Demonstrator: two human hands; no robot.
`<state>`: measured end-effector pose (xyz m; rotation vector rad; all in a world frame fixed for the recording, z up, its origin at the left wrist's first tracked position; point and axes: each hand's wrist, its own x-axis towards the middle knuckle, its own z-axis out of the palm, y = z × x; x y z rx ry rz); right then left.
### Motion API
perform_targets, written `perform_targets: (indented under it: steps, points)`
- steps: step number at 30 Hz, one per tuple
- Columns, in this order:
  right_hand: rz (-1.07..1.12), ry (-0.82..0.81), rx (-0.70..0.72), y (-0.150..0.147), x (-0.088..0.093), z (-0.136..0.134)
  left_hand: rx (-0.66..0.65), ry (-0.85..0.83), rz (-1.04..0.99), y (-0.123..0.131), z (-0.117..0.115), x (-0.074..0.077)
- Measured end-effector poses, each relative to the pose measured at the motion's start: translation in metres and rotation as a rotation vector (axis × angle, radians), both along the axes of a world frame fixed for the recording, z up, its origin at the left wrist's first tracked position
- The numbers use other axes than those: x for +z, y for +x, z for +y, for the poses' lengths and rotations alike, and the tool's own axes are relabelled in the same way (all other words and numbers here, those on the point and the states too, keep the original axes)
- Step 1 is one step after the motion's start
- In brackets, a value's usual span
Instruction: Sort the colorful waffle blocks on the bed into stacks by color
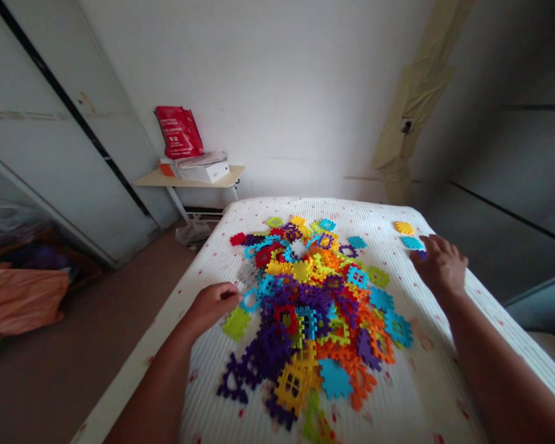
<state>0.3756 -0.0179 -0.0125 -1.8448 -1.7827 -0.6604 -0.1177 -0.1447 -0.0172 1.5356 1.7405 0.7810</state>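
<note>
A heap of plastic interlocking building tiles [300, 271] in purple, blue, yellow, orange, red and green is spread over the bed. At the heap's left edge, my left hand [215, 305] is closed in a pinch, its fingertips at a light-blue tile with a round hole [251, 301]. A lime-green tile [237, 324] lies just below those fingertips. Out on the right, my right hand [441, 265] reaches palm down over a purple tile [422, 254], fingers partly covering it. Beyond that tile, a blue tile [412, 243] and a yellow tile [404, 228] lie in a row.
The bed's white sheet [374, 213] has a small red pattern. Against the wall, a small table [235, 174] holds a red bag [179, 132] and a white box [208, 172]. An orange cloth or bag [23, 296] is at far left. A wall socket [406, 126] sits at right.
</note>
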Motion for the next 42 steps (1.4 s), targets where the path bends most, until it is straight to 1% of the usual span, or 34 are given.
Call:
perform_targets:
  steps: [1,3,4,6,8,10,14,16,18,23,25,27,30,33,37,42]
  points:
    - [-0.014,0.044,0.042,-0.003,0.003,-0.001,-0.039,-0.040,0.097,-0.003,-0.007,0.000]
    - [-0.035,0.116,0.128,-0.009,0.009,-0.003,-0.072,-0.096,0.259,-0.006,-0.020,-0.002]
    - [-0.038,0.143,0.169,-0.013,0.011,-0.004,-0.077,-0.114,0.317,-0.006,-0.024,-0.003]
    - [-0.032,0.177,0.248,-0.021,0.013,-0.006,-0.090,-0.129,0.368,-0.005,-0.030,-0.008]
    - [-0.019,0.184,0.324,-0.031,0.015,-0.008,-0.118,-0.134,0.339,-0.004,-0.030,-0.011]
    - [-0.012,0.183,0.400,-0.042,0.016,-0.010,-0.143,-0.139,0.263,-0.005,-0.028,-0.012]
    - [-0.013,0.172,0.511,-0.056,0.020,-0.016,-0.100,-0.165,0.161,-0.007,-0.028,-0.008]
    - [0.010,0.168,0.546,-0.059,0.023,-0.019,-0.084,-0.179,0.137,-0.007,-0.031,-0.006]
    - [0.051,0.168,0.572,-0.061,0.026,-0.021,-0.104,-0.199,0.144,-0.005,-0.035,-0.005]
    - [0.121,0.145,0.602,-0.065,0.031,-0.027,-0.149,-0.208,0.339,0.005,-0.038,-0.003]
    - [0.134,0.101,0.602,-0.067,0.031,-0.029,-0.182,-0.201,0.362,0.009,-0.039,-0.003]
    - [0.147,0.065,0.606,-0.070,0.030,-0.030,-0.219,-0.185,0.358,0.012,-0.040,-0.004]
    - [0.167,0.035,0.635,-0.075,0.027,-0.032,-0.205,-0.134,0.361,0.015,-0.041,-0.009]
    - [0.179,0.014,0.663,-0.079,0.025,-0.033,-0.142,-0.119,0.281,0.015,-0.042,-0.013]
    - [0.177,0.007,0.680,-0.083,0.022,-0.033,-0.079,-0.116,0.108,0.013,-0.040,-0.012]
    - [0.153,-0.022,0.730,-0.086,0.018,-0.034,0.006,-0.195,-0.132,0.005,-0.036,-0.012]
